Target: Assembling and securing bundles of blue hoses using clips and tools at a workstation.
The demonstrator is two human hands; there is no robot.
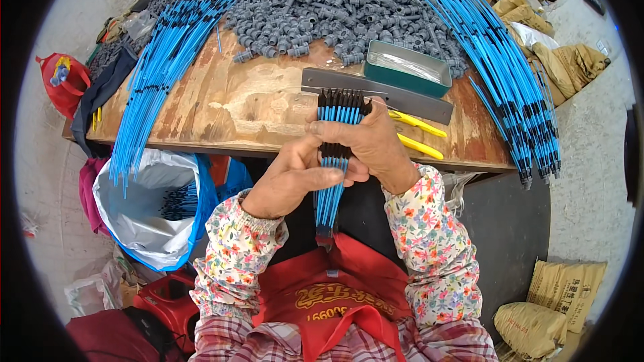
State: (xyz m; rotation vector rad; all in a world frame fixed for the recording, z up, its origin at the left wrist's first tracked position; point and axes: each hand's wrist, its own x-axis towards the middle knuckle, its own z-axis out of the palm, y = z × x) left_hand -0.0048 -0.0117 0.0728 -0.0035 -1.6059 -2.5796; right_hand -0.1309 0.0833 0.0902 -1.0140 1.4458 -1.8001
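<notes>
A flat row of thin blue rods with black sleeves (329, 204) stands between my two hands at the table's front edge. My left hand (288, 173) is closed round the lower part, its thumb lying across the rods. My right hand (372, 139) grips the same row higher up, its fingers meeting those of the left. The black tips of the rods point away from me, close to a grey metal bar (409, 102) on the table. Yellow-handled pliers (419, 135) lie just right of my right hand; their jaws are hidden.
A large heap of grey plastic fittings (322, 13) covers the back of the wooden table (248, 104). Bundles of blue rods lie left (161, 60) and right (500, 60). A green tin (409, 67) holds thin pale pins. An open lined bag (147, 221) stands below the left edge.
</notes>
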